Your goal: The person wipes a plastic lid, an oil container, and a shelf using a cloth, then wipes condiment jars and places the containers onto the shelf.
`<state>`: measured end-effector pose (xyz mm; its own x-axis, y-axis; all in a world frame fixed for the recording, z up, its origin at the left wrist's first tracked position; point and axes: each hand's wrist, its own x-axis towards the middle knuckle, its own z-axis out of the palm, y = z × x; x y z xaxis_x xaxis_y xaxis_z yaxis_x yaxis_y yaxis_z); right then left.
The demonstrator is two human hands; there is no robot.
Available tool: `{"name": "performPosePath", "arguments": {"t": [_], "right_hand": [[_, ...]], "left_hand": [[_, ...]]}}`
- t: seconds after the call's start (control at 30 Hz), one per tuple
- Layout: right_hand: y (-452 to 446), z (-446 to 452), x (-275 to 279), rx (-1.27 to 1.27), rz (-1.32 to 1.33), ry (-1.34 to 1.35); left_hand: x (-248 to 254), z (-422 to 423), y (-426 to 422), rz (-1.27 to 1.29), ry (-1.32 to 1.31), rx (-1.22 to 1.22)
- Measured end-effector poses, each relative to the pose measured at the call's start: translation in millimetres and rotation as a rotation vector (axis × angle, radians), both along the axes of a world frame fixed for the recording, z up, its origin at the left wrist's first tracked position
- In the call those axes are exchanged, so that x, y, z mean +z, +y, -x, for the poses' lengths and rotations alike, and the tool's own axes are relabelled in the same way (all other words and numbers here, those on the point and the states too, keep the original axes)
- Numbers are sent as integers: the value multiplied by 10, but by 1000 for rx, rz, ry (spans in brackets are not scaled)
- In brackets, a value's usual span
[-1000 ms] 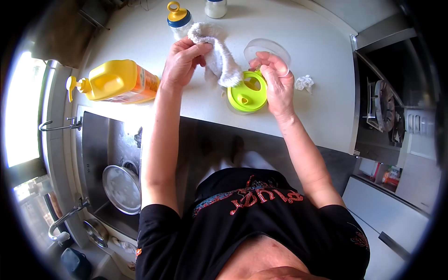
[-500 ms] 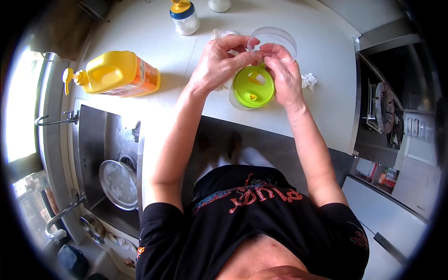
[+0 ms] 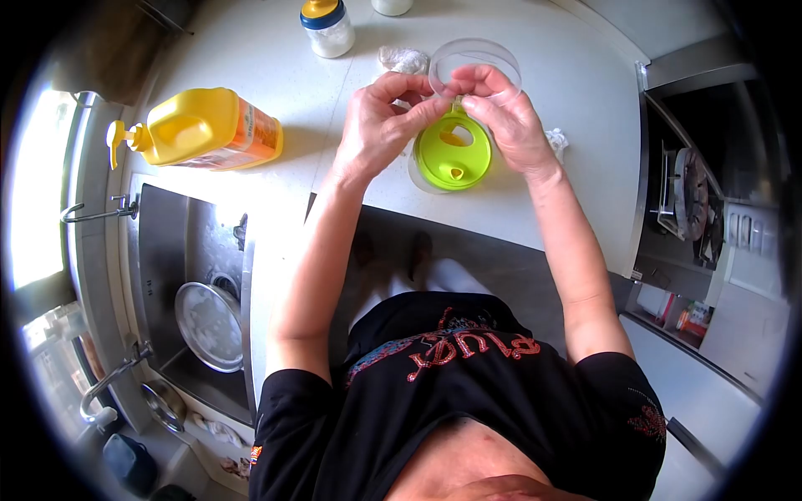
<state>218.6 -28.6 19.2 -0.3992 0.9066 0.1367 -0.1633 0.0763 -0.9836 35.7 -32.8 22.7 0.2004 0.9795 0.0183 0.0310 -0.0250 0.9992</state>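
Note:
On the counter stands a clear container with a lime-green lid, which has an oval opening and a small spout-like hole. A clear round plastic cover is tilted up at the far edge of that lid. My left hand pinches the cover's near left edge between thumb and fingers. My right hand is closed on the near right part of its rim, thumb close to the green tab behind the lid. The fingers partly hide where cover and lid meet.
A yellow pump jug lies left on the white counter, beyond the sink holding a round metal pan. Farther back are a yellow-and-blue-topped jar and a crumpled white cloth. A gas stove is at right.
Both hands and the clear cover have shifted slightly left relative to the green lid. My right fingers now reach farther over the cover's near rim. More of the white cloth shows.

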Motion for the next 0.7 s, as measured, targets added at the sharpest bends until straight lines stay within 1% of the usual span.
{"name": "performPosePath", "arguments": {"t": [0.03,0.13,0.17,0.23,0.27,0.33,0.4,0.5,0.57,0.6,0.67,0.7], "right_hand": [[11,-48,33,47,-37,-41],[123,-324,101,267,-6,12],[215,-389,62,203,37,-56],[481,-483,-148,71,122,-189],[630,-451,-317,46,30,-258],[1038,-251,-838,198,20,-290],[1013,81,-735,251,-53,-384],[1064,143,-694,354,-233,-458],[1081,108,-673,339,-226,-485],[1017,90,-587,286,-144,-495],[1028,-21,-594,152,-111,-546],[1099,-160,-698,71,-160,-589]], "left_hand": [[-40,-3,-16,14,-20,-2],[-27,5,-42,51,-43,-58],[-9,5,-41,61,-46,-82],[-5,-7,-19,97,-134,-145],[1,-14,-4,115,-176,-181],[66,-29,33,164,-168,-255],[125,-50,67,200,-157,-321],[131,-120,97,207,-148,-384],[85,-150,132,178,-143,-396],[77,-148,135,185,-137,-393],[65,-139,134,197,-122,-388],[49,-140,125,184,-127,-352]]}}
